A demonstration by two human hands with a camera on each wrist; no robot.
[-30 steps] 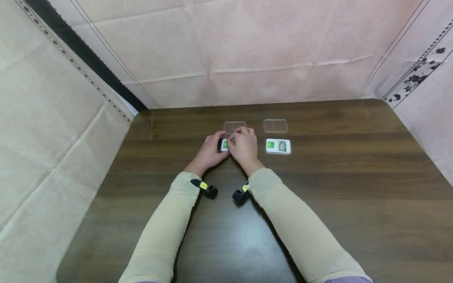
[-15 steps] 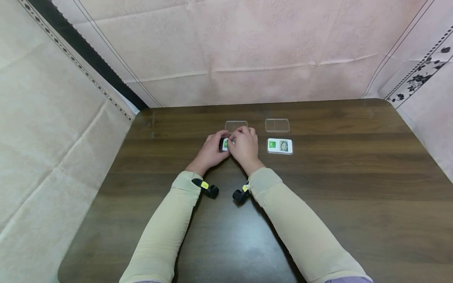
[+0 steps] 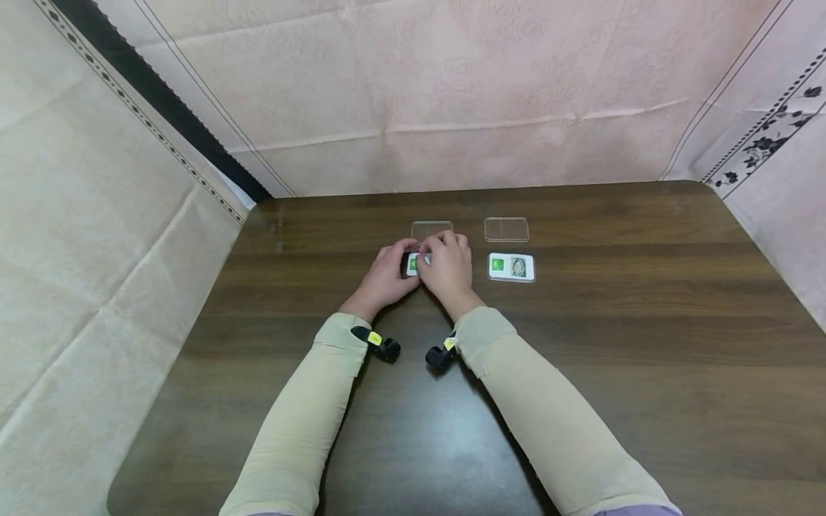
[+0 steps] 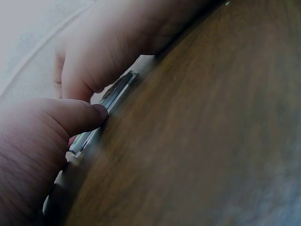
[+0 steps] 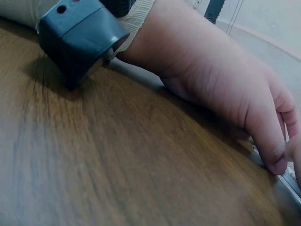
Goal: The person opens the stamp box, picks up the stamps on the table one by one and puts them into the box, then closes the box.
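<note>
A small flat case [image 3: 413, 265] with a white, green-marked face lies on the table between my hands. My left hand [image 3: 386, 276] grips its left part, thumb along the near edge and fingers at the far side. Over the right part bends my right hand [image 3: 448, 269], its curled fingers and thumb on the case and hiding much of it. The left wrist view shows the clear edge of the case [image 4: 121, 89] below the right fingers. In the right wrist view, the right thumb touches the rim of the case [image 5: 288, 186].
A similar case [image 3: 511, 267], with a green square and a round picture, lies right of my hands. Behind are two clear rectangular lids or trays, the left one [image 3: 432, 229] partly covered by my right hand, the right one [image 3: 506, 229] fully visible. Cloth hangs beyond the wooden table [image 3: 613, 322].
The right thumb and fingertips have shifted slightly to the right over the case, showing a little more of its white face. The left hand keeps its grip, and the other things stay put.
</note>
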